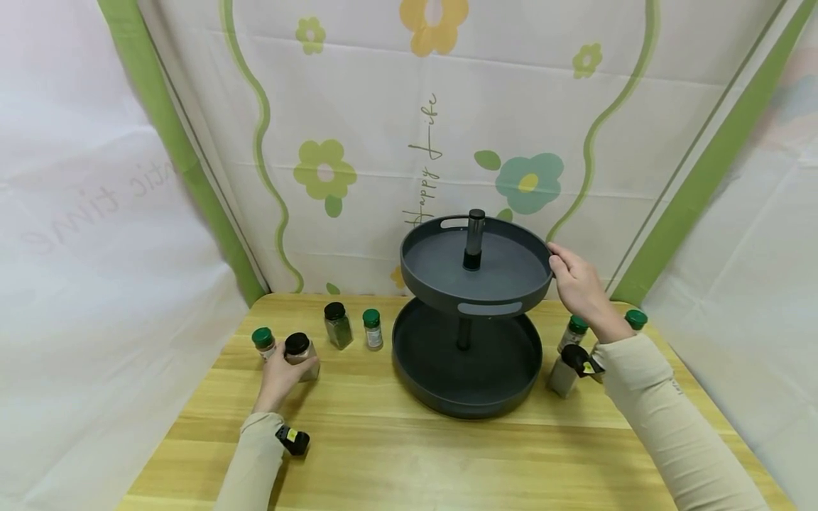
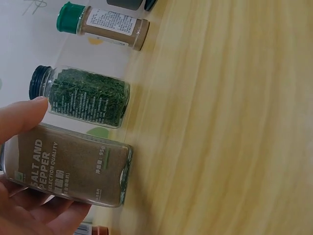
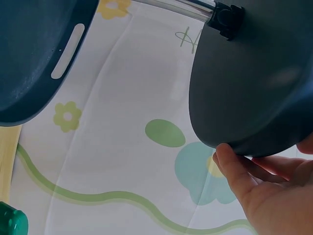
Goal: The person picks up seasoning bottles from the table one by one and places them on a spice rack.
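Note:
My left hand [image 1: 281,376] grips a square glass jar with a black lid [image 1: 308,362], thumb on one side and fingers on the other. In the left wrist view this salt and pepper jar [image 2: 68,166] holds brown powder. A black-lidded jar of green herbs [image 2: 88,96] stands just beyond it. At the right, my right hand [image 1: 578,284] holds the rim of the upper tier [image 1: 441,273] of a dark grey two-tier round tray. The right wrist view shows fingers against that tier's underside [image 3: 244,98]. The lower tier [image 1: 415,383] sits on the table.
A green-capped bottle [image 1: 373,330] stands between the herb jar and the tray; another [image 1: 262,339] is beside my left hand. Under my right forearm are a jar [image 1: 561,380] and green-capped bottles [image 1: 575,332]. A printed curtain [image 1: 364,106] hangs behind the wooden table [image 1: 358,454].

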Demonstrator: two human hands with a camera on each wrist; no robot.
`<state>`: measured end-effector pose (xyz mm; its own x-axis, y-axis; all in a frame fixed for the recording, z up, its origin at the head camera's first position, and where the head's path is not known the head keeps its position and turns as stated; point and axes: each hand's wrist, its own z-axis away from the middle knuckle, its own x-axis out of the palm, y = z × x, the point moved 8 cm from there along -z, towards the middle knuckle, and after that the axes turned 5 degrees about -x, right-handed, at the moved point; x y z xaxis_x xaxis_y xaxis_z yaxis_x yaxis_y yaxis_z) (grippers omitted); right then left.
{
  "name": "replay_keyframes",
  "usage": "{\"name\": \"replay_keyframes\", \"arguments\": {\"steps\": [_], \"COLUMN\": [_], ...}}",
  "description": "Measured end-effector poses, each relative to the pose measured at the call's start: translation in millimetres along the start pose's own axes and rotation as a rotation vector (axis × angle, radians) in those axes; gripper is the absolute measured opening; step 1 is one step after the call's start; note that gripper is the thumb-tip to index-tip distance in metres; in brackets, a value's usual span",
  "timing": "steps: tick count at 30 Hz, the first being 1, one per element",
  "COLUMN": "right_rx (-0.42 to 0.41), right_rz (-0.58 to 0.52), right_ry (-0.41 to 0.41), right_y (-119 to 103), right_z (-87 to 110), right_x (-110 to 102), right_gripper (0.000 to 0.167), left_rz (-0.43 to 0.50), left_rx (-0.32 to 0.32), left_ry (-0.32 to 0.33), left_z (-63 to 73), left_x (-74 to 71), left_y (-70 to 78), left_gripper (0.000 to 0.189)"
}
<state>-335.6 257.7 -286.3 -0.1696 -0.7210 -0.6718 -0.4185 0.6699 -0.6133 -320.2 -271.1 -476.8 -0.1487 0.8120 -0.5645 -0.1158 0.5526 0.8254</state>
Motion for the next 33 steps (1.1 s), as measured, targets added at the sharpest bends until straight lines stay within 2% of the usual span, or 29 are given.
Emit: {"name": "replay_keyframes", "arguments": {"steps": [8, 16, 25, 33], "right_rx": [-0.010, -0.012, -0.007, 0.001], "right_rz": [-0.009, -0.011, -0.009, 0.007], "right_ry": [0.010, 0.018, 0.018, 0.008], "right_y": [0, 1, 2, 1], "right_z": [-1.4, -0.9, -0.6, -0.5], "right_x": [1, 2, 1, 1], "right_gripper": [0.055, 0.055, 0.056, 0.055], "left_rz": [0.001, 0.004, -0.010, 0.038], "left_rx": [0.003, 0.031, 0.029, 0.038], "left_ry": [0.029, 0.016, 0.039, 0.024], "left_z": [0.6, -0.1, 0.1, -0.2], "left_x": [0.1, 3.5, 5.5, 6.0], "left_y": [0.2, 3.9, 7.6, 15.0], "left_gripper": [0.058, 0.058, 0.056, 0.063]}}
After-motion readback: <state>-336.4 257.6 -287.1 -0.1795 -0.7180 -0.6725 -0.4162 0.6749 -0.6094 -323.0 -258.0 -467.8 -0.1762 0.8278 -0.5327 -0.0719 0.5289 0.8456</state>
